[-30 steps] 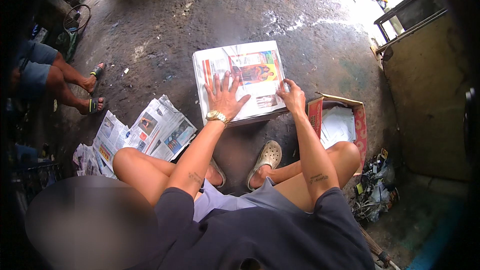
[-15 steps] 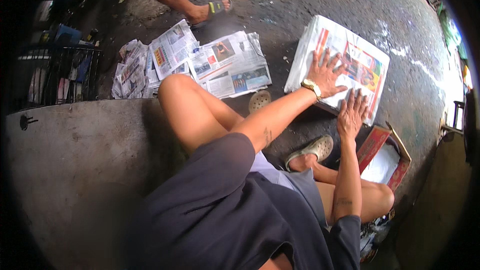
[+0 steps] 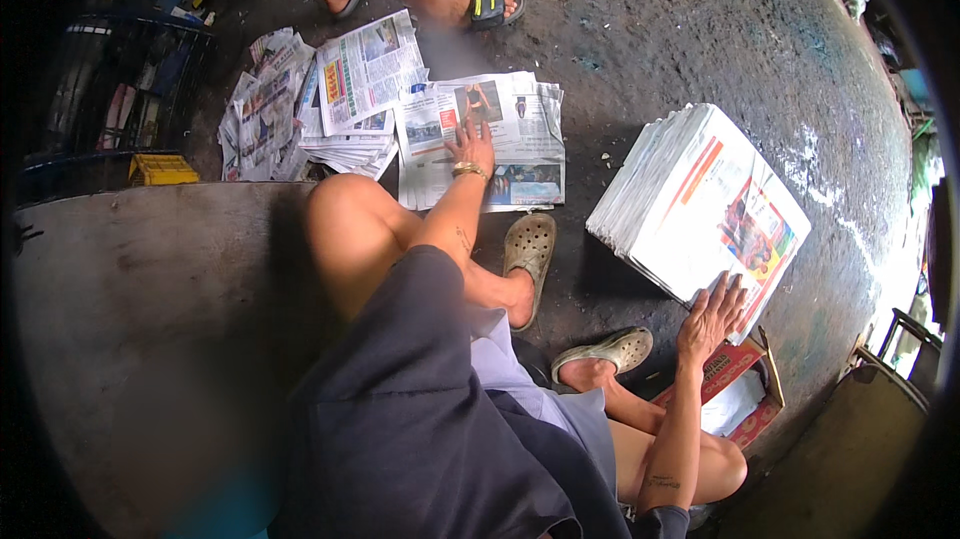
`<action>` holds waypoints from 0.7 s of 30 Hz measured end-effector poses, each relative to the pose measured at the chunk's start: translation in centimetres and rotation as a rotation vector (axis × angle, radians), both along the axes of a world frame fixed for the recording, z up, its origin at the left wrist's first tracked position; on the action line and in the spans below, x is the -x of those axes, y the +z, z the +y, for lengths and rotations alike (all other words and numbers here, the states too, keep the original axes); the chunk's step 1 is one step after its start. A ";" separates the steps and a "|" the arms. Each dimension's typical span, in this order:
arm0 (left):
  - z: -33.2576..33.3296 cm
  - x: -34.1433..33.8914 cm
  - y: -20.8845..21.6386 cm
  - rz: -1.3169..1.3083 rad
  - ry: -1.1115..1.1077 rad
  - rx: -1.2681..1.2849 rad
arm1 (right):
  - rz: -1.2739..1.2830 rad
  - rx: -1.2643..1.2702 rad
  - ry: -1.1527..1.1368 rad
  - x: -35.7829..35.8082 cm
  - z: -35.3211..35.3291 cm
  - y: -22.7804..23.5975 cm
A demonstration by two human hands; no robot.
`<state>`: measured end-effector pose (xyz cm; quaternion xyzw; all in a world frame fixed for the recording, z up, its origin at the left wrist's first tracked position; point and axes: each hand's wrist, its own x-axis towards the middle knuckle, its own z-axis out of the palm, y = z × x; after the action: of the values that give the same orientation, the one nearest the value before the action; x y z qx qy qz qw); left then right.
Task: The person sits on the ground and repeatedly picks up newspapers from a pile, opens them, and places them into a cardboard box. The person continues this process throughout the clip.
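My left hand [image 3: 472,151], with a watch at its wrist, lies on the top sheet of a spread pile of newspapers [image 3: 525,124]. Its fingers are stretched out. To the right stands a tall, squared stack of newspapers [image 3: 690,174] with a colour picture on its upper sheet. My right hand [image 3: 712,314] rests flat on the near edge of that stack, fingers extended. Left of the spread pile, more loose newspapers [image 3: 365,79] overlap in an uneven heap.
A red cardboard box [image 3: 750,429] with white material inside sits below the tall stack. Another person's sandalled foot [image 3: 490,9] is beyond the papers. A black rack [image 3: 130,89] and a yellow container [image 3: 163,170] stand at left, near a flat board [image 3: 150,269].
My left hand has left the tall stack and moved left onto the spread newspapers. My right hand stays on the stack. The other person's feet have shifted to the right.
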<state>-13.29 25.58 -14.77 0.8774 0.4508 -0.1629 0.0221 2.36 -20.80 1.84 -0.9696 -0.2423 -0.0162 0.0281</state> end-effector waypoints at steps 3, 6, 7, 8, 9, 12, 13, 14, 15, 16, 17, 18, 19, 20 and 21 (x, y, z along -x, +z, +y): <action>1.1 1.2 -0.6 0.029 -0.101 0.023 | -0.005 0.011 -0.002 0.4 0.1 0.2; 3.5 0.4 0.2 -0.029 -0.165 0.025 | -0.016 -0.013 0.014 -0.1 0.5 -0.2; 4.1 0.7 0.7 -0.050 -0.154 0.052 | -0.014 -0.024 0.020 -0.1 0.7 -0.5; 3.8 0.7 1.2 -0.077 -0.156 0.077 | -0.007 0.010 0.000 -0.1 0.7 -0.5; 3.5 0.7 1.8 -0.105 -0.161 0.108 | 0.009 -0.031 0.008 0.0 0.9 -0.1; -3.7 -1.4 4.3 -0.140 -0.189 0.199 | 0.049 0.095 -0.132 0.5 -0.5 0.6; -6.1 -1.6 4.9 -0.231 -0.224 0.159 | 0.006 0.067 -0.128 0.7 -1.3 0.4; -6.6 -0.8 1.5 -0.232 -0.214 0.182 | -0.039 0.034 -0.089 0.7 -1.2 0.5; -5.5 1.0 -3.6 -0.208 -0.166 0.211 | 0.062 -0.037 -0.105 0.7 0.7 1.4; -4.0 2.9 -7.8 -0.199 -0.115 0.213 | 0.077 -0.044 -0.056 0.2 2.2 1.4; -1.1 6.2 -11.2 -0.208 -0.050 0.161 | 0.098 -0.082 0.015 0.1 4.1 0.9; -3.7 3.5 -10.6 -0.157 -0.073 0.265 | 0.116 -0.049 -0.039 0.2 2.8 1.1; -4.2 2.8 -8.8 -0.118 -0.066 0.307 | 0.144 -0.066 -0.052 0.0 3.0 1.2; -5.4 0.3 -7.6 -0.085 -0.105 0.372 | 0.133 -0.092 -0.081 0.0 1.5 1.1; -6.3 -1.6 -6.3 -0.079 -0.128 0.433 | 0.121 -0.108 -0.104 0.0 0.5 1.3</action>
<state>-11.72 19.28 -21.11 0.8847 0.3474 -0.2223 0.2172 2.33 -20.34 3.16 -0.9772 -0.1885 0.0280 0.0938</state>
